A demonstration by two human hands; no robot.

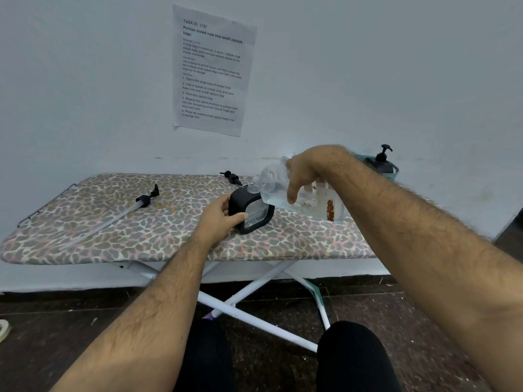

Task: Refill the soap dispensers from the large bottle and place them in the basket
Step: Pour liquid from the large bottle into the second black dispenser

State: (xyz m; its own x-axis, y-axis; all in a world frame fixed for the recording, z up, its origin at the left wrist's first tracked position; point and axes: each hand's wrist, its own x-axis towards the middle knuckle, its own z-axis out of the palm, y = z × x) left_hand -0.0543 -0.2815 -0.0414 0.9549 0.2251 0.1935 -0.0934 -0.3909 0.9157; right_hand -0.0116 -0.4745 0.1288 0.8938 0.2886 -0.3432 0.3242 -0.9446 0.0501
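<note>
A black soap dispenser (pixel 252 212) with a clear ribbed front stands open-topped on the ironing board (pixel 113 222). My left hand (pixel 222 219) grips its left side. My right hand (pixel 307 172) holds the large clear bottle (pixel 283 190) tilted down to the left, its mouth at the dispenser's opening. Two pump heads lie on the board: one with a long tube (pixel 143 200) at the left, a short one (pixel 232 178) behind the dispenser. A teal basket (pixel 394 169) at the back right holds another black pump dispenser (pixel 383 162).
The leopard-print ironing board stands against a white wall with a printed sheet (pixel 212 69) taped above it. White crossed legs (pixel 254 292) run under the board. My knees in black trousers (pixel 353 355) are below. A tape roll (pixel 3 329) lies on the dark floor at the left.
</note>
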